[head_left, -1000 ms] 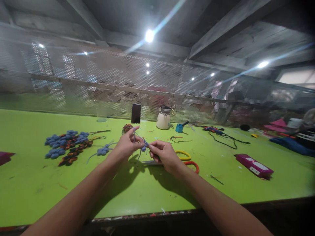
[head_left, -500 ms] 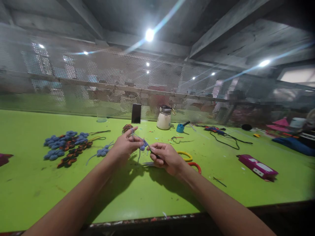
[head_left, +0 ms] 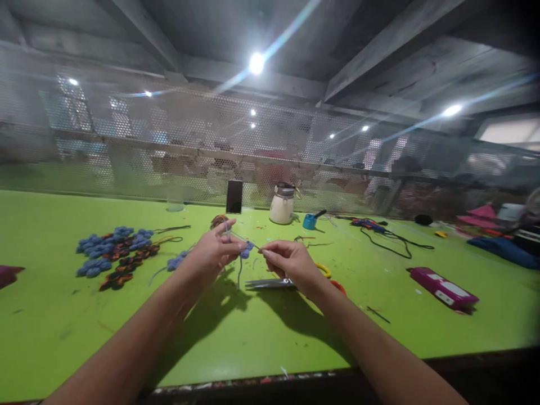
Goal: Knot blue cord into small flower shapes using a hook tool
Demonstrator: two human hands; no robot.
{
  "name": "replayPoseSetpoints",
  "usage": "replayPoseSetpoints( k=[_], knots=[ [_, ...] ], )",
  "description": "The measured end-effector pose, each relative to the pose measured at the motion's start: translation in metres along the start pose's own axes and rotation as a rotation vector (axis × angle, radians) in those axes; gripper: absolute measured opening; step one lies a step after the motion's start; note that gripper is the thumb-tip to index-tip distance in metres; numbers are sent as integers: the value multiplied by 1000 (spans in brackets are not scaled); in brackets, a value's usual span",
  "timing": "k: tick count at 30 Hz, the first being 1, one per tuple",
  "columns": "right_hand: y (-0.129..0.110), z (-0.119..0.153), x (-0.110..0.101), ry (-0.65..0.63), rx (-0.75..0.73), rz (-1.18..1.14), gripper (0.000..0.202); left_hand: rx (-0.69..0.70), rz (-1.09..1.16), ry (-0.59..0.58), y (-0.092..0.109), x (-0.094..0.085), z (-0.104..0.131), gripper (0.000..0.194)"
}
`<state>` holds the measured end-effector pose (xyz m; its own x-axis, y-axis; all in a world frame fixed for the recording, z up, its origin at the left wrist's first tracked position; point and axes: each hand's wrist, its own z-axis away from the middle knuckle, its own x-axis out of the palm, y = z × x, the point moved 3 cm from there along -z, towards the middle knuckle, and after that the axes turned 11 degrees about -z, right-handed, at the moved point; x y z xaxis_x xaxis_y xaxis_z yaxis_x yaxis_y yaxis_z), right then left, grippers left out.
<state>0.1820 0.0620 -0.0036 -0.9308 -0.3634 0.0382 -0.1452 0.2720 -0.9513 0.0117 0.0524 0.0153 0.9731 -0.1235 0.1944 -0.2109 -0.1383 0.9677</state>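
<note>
My left hand pinches a small blue crocheted piece, with blue yarn looped over its raised index finger and a tail hanging below. Just right of it, my right hand is closed on a thin hook whose tip reaches the blue piece. Under the right hand lie scissors with yellow and red handles. A blue flower piece rests left of my left hand, partly hidden by it. Farther left is a pile of blue flowers and dark orange-and-black ones.
On the green table stand a phone, a cream jug and a blue pot. A yarn ball sits behind my left hand. To the right are a corded tool and a magenta box.
My right hand has opened its grip posture slightly and moved a little right, away from the blue piece. More of the scissors' blades now shows.
</note>
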Motion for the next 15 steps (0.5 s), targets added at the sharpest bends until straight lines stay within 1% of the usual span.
replayPoseSetpoints(
  k=[4,8,11,13,15],
  knots=[
    [-2,0,-2,15,-143,183,20,42,-32,-5,0,-1,0,85],
    [-9,3,-2,15,-333,398,17,65,-75,25,-2,-3,-3,89],
    [-16,7,0,12,-481,503,15,78,-84,43,-5,-4,-5,90],
    [-19,8,0,-5,-536,553,16,78,-70,46,-6,-3,-5,90],
    [-20,9,0,-23,-552,620,18,65,-47,38,-6,-3,-5,91]
  ],
)
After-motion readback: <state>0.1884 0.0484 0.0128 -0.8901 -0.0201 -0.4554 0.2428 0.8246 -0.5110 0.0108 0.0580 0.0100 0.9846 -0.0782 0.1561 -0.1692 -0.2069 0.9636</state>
